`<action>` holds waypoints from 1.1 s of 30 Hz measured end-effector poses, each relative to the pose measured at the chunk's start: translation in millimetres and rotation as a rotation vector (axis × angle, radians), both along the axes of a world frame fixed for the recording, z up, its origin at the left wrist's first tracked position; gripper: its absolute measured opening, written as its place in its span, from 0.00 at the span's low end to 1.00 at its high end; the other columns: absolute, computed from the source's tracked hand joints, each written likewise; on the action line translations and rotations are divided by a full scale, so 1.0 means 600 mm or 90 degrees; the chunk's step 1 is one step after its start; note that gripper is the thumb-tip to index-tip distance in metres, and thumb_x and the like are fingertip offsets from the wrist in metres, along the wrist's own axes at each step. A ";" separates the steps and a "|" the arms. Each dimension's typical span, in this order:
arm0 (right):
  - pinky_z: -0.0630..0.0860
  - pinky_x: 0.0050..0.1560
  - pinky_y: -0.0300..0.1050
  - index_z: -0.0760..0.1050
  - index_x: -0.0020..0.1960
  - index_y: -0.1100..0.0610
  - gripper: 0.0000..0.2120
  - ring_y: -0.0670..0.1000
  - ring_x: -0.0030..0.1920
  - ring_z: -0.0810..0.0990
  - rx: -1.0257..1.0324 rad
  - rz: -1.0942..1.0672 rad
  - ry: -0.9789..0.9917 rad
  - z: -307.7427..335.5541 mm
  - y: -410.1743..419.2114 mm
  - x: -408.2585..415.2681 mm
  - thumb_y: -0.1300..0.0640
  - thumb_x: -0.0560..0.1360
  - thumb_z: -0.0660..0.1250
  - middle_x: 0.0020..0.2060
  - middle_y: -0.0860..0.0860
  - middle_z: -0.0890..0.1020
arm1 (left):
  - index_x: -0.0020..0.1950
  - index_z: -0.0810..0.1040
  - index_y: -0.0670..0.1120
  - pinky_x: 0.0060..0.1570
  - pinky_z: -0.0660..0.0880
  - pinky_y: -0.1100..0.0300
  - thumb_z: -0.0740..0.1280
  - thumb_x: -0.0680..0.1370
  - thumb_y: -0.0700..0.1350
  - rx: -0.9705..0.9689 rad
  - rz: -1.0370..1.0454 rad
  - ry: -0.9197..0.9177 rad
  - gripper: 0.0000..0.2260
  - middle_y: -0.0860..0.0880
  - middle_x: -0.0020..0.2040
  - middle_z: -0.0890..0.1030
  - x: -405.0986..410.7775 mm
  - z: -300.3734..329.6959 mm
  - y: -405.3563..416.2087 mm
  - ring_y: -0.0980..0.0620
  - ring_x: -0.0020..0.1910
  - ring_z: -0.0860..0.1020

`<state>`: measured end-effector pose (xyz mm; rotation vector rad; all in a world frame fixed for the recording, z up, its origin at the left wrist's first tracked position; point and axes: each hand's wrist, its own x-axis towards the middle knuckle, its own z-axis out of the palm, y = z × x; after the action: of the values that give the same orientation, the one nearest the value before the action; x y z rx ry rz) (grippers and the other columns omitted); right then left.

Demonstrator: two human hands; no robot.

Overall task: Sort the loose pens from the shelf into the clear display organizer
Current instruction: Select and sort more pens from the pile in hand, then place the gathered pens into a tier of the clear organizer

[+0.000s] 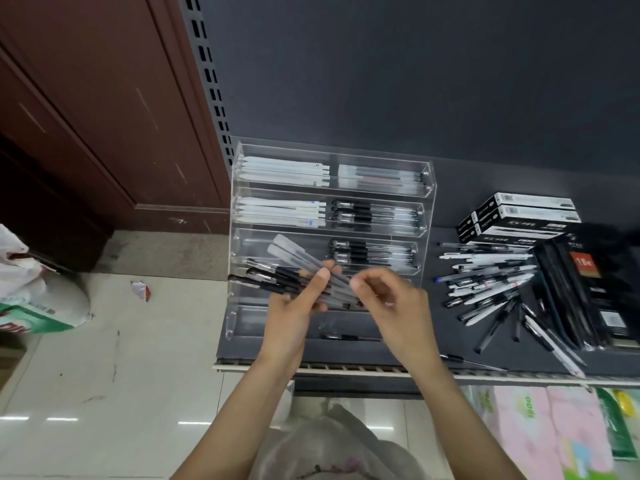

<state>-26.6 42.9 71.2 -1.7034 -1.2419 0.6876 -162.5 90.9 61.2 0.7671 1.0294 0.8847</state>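
A clear tiered display organizer [428, 188] stands on the dark shelf, its upper rows holding white pens and black-grip pens. My left hand [294, 306] grips a fanned bundle of pens [277, 271], both frosted and black-capped, in front of the organizer's lower rows. My right hand [388, 299] hovers close beside the bundle with fingers curled, its fingertips at the pens' right ends; it is blurred. A pile of loose pens [491, 282] lies on the shelf to the right of the organizer.
Black and white pen boxes [526, 213] are stacked at the back right, and dark packaged sets [588, 289] lie right of the loose pile. The shelf's front edge [346, 370] runs below my wrists. A white bag [34, 292] sits on the floor at left.
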 end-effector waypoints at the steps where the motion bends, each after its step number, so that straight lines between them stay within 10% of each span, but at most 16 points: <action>1: 0.77 0.42 0.38 0.80 0.45 0.52 0.04 0.42 0.39 0.81 0.002 0.046 -0.075 0.004 0.004 0.020 0.52 0.74 0.69 0.37 0.41 0.82 | 0.55 0.82 0.45 0.43 0.76 0.64 0.67 0.76 0.45 0.006 -0.003 0.008 0.10 0.48 0.51 0.84 0.009 0.001 -0.001 0.52 0.52 0.81; 9: 0.77 0.41 0.44 0.82 0.48 0.52 0.04 0.42 0.39 0.78 0.014 0.176 -0.217 0.020 0.048 0.121 0.56 0.74 0.70 0.41 0.44 0.82 | 0.55 0.81 0.47 0.42 0.74 0.66 0.66 0.76 0.45 0.013 0.009 0.032 0.10 0.51 0.50 0.85 0.060 0.009 0.003 0.56 0.52 0.81; 17: 0.73 0.36 0.43 0.82 0.49 0.53 0.05 0.54 0.42 0.81 0.140 0.108 -0.627 0.083 0.226 0.239 0.56 0.75 0.68 0.43 0.49 0.83 | 0.58 0.80 0.43 0.43 0.75 0.71 0.64 0.76 0.46 -0.011 0.059 -0.019 0.13 0.50 0.53 0.84 0.063 0.008 0.044 0.59 0.53 0.81; 33: 0.77 0.50 0.50 0.82 0.54 0.52 0.08 0.54 0.52 0.81 -0.078 0.272 -0.662 0.083 0.277 0.263 0.56 0.77 0.66 0.52 0.49 0.83 | 0.52 0.84 0.49 0.46 0.75 0.69 0.67 0.73 0.50 -0.054 0.041 0.010 0.11 0.52 0.46 0.83 0.058 -0.010 0.064 0.59 0.45 0.79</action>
<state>131.0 208.8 120.8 -1.9746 -2.3576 0.0468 -127.6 129.2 55.5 0.6735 1.1041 0.8858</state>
